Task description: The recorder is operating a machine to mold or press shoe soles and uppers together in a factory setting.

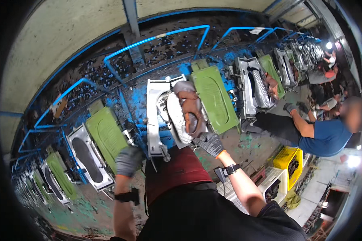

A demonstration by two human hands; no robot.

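Observation:
A brown sandal (192, 110) with a pale sole (175, 114) lies on its side in an opened silver metal mould (153, 116) in front of me. My right hand (210, 143), in a grey knitted glove, is closed at the sandal's near end, with its fingers curled against it. The mould's green lid (215, 96) is swung out to the right. My left hand (128, 161), gloved alike, is low on the left, beside a metal handle (129, 137) and the neighbouring green lid (106, 132). Its fingers are blurred, and I cannot make out their grip.
Another silver mould (90, 158) lies open at left. To the right, a mould (254, 86) holds another brown shoe, close to a co-worker in a blue shirt (326, 134). Blue rails (157, 38) run behind. A yellow crate (295, 168) and white crate (280, 185) stand at lower right.

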